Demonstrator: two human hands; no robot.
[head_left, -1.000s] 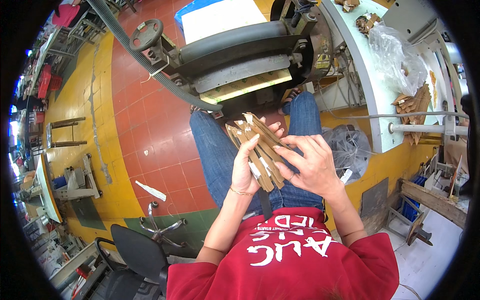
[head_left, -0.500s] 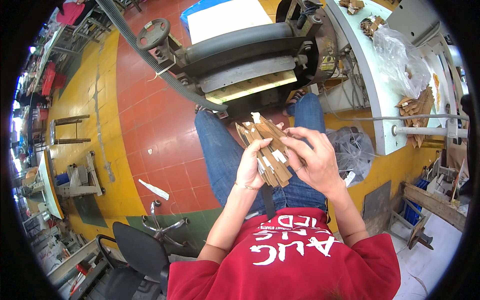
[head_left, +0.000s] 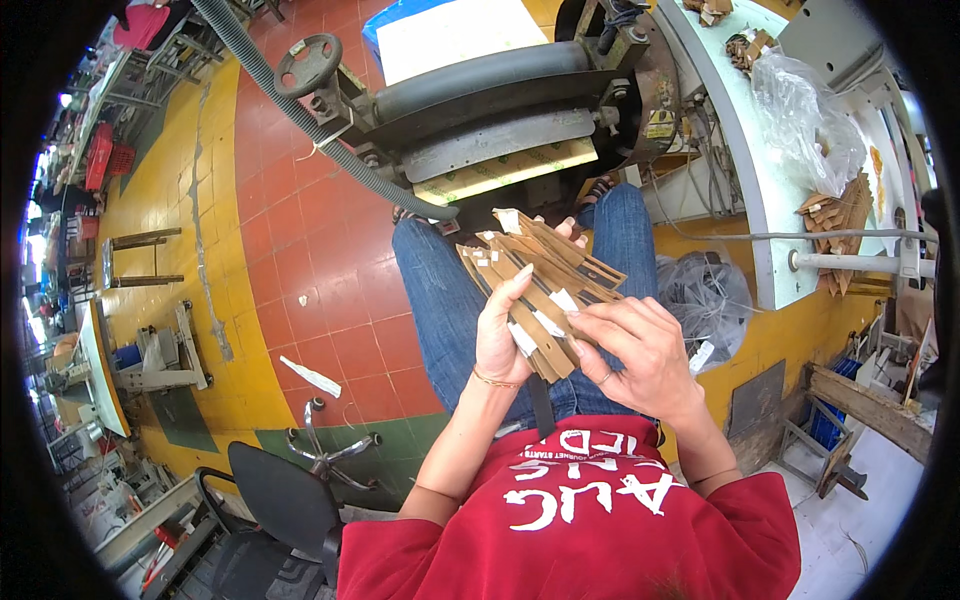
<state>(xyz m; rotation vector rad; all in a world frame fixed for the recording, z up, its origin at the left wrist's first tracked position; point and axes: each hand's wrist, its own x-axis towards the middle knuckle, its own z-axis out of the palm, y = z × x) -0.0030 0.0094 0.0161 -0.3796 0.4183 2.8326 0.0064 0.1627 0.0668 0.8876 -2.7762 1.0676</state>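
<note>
My left hand grips a fanned bundle of flat brown strips above my lap, its thumb lying across the top. The strips look like cardboard or leather; several carry small white labels. At the bundle's right side, the thumb and fingertips of my right hand pinch the edge beside a white tag. Whether they grip the tag or a strip under it is hard to see. Some left fingertips show past the bundle's far side.
A roller machine with a handwheel stands before my knees, a patterned board under its plate. On the right, a white table bears plastic bags and brown pieces. A black chair stands at lower left.
The bundle has spread wider, its far strips fanned out to the right. My right hand has moved slightly down and right, and its fingers have drawn together at the bundle's edge.
</note>
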